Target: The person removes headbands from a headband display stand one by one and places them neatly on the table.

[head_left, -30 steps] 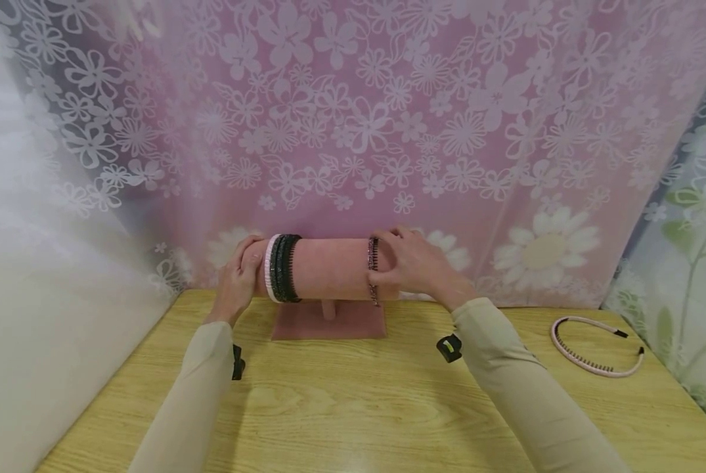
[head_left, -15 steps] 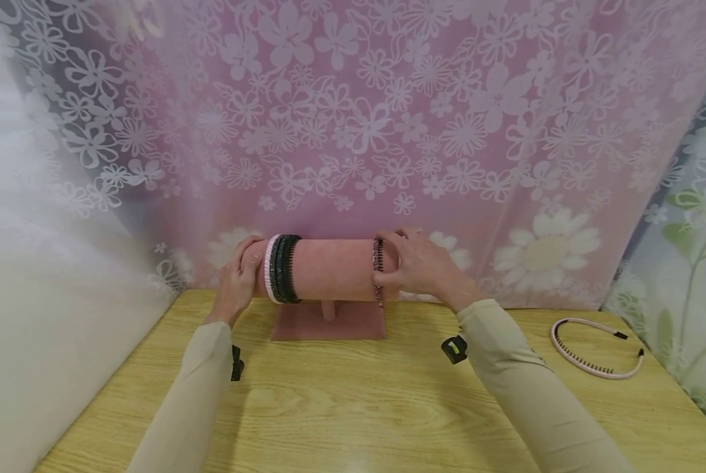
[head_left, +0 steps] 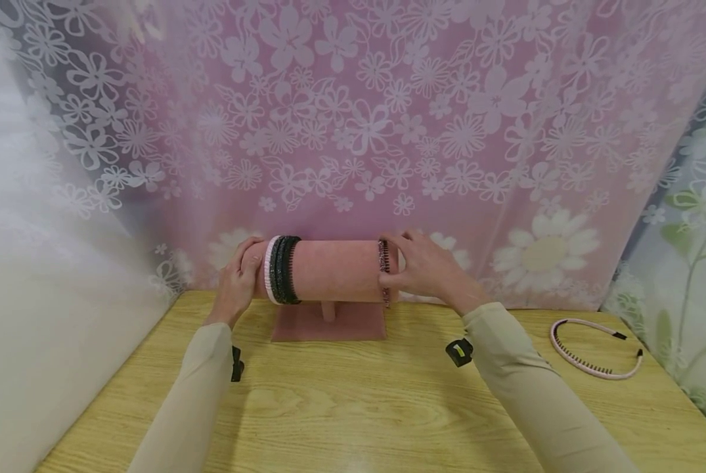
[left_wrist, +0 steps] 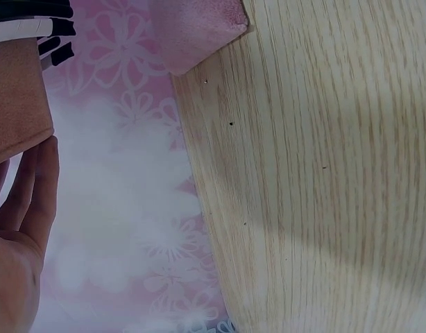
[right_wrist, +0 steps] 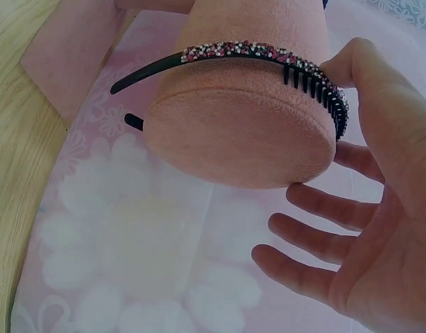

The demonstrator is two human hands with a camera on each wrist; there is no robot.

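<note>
A padded pink headband display stand [head_left: 337, 270] has a thick horizontal roll on a short post and flat base. My left hand [head_left: 234, 284] grips the roll's left end; its fingertips [left_wrist: 46, 156] touch the end's edge in the left wrist view. Beside it, a white headband [head_left: 269, 270] and several dark, partly glittery headbands [head_left: 284, 270] sit close together around the roll. Near the right end, my right hand [head_left: 428, 270] pinches a black toothed headband [right_wrist: 234, 50] covered in small multicoloured beads. Its tips hang free below the roll, and the other fingers spread past the end.
A pale pink toothed headband [head_left: 595, 368] lies on the wooden table [head_left: 353, 407] at the right. Right behind the stand hangs a floral pink curtain [head_left: 353, 131]. Black wrist cameras [head_left: 460, 352] stick out below both forearms.
My right hand has slid the beaded headband a little to the right along the roll, towards its end. The left hand and the stand have stayed in place.
</note>
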